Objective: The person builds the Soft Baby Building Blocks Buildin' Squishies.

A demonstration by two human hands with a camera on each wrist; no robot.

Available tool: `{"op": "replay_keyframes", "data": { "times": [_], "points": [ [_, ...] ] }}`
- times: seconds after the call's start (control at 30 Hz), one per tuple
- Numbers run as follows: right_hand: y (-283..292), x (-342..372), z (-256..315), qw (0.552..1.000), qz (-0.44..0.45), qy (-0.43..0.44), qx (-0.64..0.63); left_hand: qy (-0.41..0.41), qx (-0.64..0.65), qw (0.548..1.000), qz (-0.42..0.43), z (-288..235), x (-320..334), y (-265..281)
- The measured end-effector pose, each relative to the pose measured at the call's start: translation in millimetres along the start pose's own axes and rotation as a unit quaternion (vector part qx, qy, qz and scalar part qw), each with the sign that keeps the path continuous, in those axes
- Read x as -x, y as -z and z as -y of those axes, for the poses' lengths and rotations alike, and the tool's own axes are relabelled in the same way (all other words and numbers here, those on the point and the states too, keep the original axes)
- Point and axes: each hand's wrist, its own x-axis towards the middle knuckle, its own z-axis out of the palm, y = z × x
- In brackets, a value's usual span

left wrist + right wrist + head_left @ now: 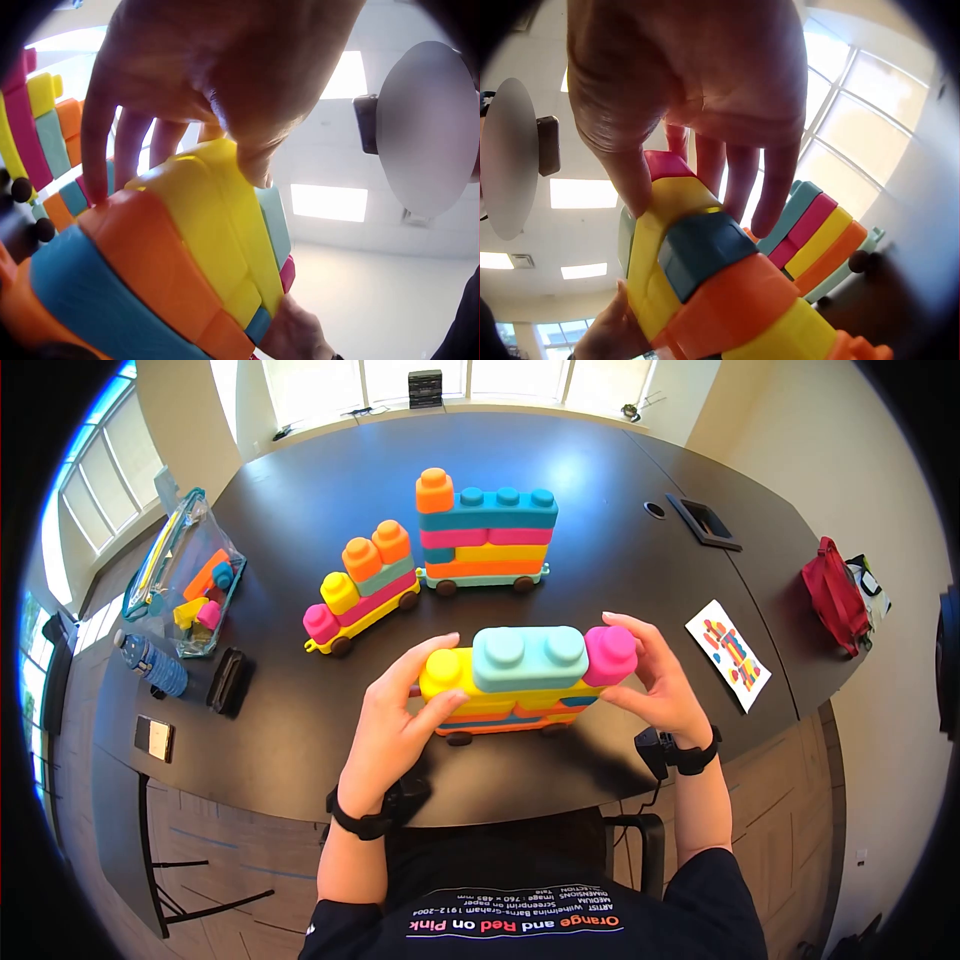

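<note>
Both hands grip a wheeled stack of toy blocks by its two ends, in the head view. The left hand [392, 710] has thumb and fingers round the yellow block [444, 672] at the left end of the top. At the other end the right hand [660, 685] holds around the pink block [611, 652]. Between these sits a light teal block [530, 658]. Orange and blue blocks [120, 292] show lower down the stack in the left wrist view. A dark teal block [705, 251] lies below the right fingers in the right wrist view.
Beyond the hands stand a tall block wagon [487, 538] and a stepped one [370, 603]. To the left are a clear bag [215, 610], a bottle [155, 663] and a black case [229, 682]. A printed sheet [728, 655] and red pouch [835, 595] lie right.
</note>
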Motion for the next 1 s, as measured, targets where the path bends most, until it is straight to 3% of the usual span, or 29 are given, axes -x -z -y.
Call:
{"op": "replay_keyframes", "data": {
  "times": [0.1, 0.17, 0.2, 0.37, 0.57, 0.63, 0.67, 0.77, 0.87, 0.97, 1.0],
  "points": [
    [-4, 0, -3, 0.996, 0.009, -0.070, 0.050, 0.023, -0.017, 1.000, -0.008, -3, 10, 6],
    [-4, -3, -15, 0.981, 0.106, -0.094, 0.132, 0.057, -0.021, 0.998, -0.008, 3, 12, 16],
    [-6, -3, -19, 0.976, 0.109, -0.132, 0.132, 0.059, -0.062, 0.996, 0.025, 7, 12, 21],
    [-17, -7, -50, 0.983, 0.127, -0.113, 0.065, 0.067, -0.109, 0.989, 0.075, 7, 8, 22],
    [-5, 2, -58, 0.985, 0.114, -0.113, 0.069, 0.003, -0.148, 0.981, 0.124, 3, -8, 34],
    [4, 8, -49, 0.993, 0.028, -0.113, 0.017, 0.011, -0.154, 0.986, 0.059, -2, -17, 49],
    [25, 12, -47, 0.987, -0.006, -0.158, 0.008, -0.002, -0.162, 0.987, -0.003, 6, -28, 69],
    [64, 24, -59, 0.981, -0.104, -0.158, 0.047, -0.012, -0.189, 0.979, -0.078, 24, -46, 96],
    [92, 15, -59, 0.962, -0.188, -0.156, 0.122, -0.014, -0.301, 0.950, -0.086, 28, -62, 110],
    [119, 2, -66, 0.946, -0.187, -0.202, 0.172, -0.068, -0.309, 0.947, -0.057, 42, -77, 116],
    [121, -2, -70, 0.949, -0.193, -0.173, 0.181, -0.069, -0.309, 0.947, -0.058, 46, -80, 117]
  ]
}}
